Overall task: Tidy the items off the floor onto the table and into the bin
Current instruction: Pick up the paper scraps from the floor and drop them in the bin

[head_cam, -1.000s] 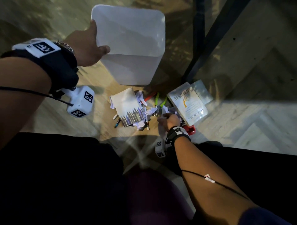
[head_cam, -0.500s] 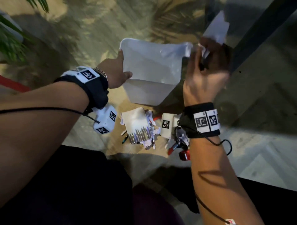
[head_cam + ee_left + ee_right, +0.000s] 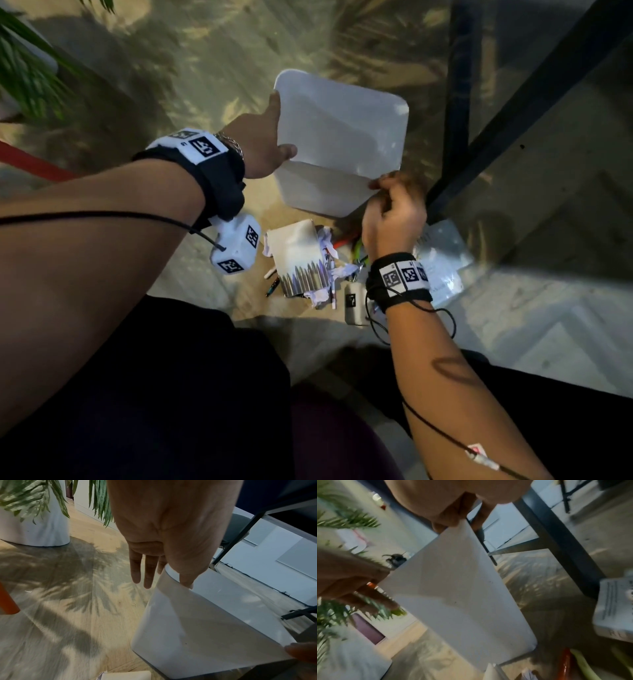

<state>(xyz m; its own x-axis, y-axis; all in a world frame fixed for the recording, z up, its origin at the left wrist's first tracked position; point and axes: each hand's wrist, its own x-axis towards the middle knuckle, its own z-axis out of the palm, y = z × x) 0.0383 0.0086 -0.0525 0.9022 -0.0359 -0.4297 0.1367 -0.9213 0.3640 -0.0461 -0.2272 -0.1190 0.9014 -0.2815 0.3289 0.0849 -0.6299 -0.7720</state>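
Observation:
The white bin [image 3: 342, 137] stands on the wooden floor, its inside showing no paper. My left hand [image 3: 263, 147] holds its left rim, thumb [image 3: 186, 580] inside, fingers hanging straight outside. My right hand [image 3: 394, 202] hovers at the bin's near right corner [image 3: 462, 524], fingers curled, no paper visible in them. Below the bin lie a pencil-cover book [image 3: 298, 260], crumpled paper scraps [image 3: 320, 296], a small pen [image 3: 273, 286], red [image 3: 565, 664] and green [image 3: 583, 665] markers, and a white book [image 3: 445, 260] partly hidden by my right wrist.
The table's black legs [image 3: 457, 102] rise right of the bin. A potted plant [image 3: 27, 75] in a white planter [image 3: 34, 527] stands at the left, with a red-orange leg [image 3: 6, 601] near it. My dark-clothed knees fill the bottom of the head view.
My right hand rose from the floor pile with a crumpled paper, held it over the bin, and has now dropped to the bin's near corner without it. The left hand stayed on the rim.

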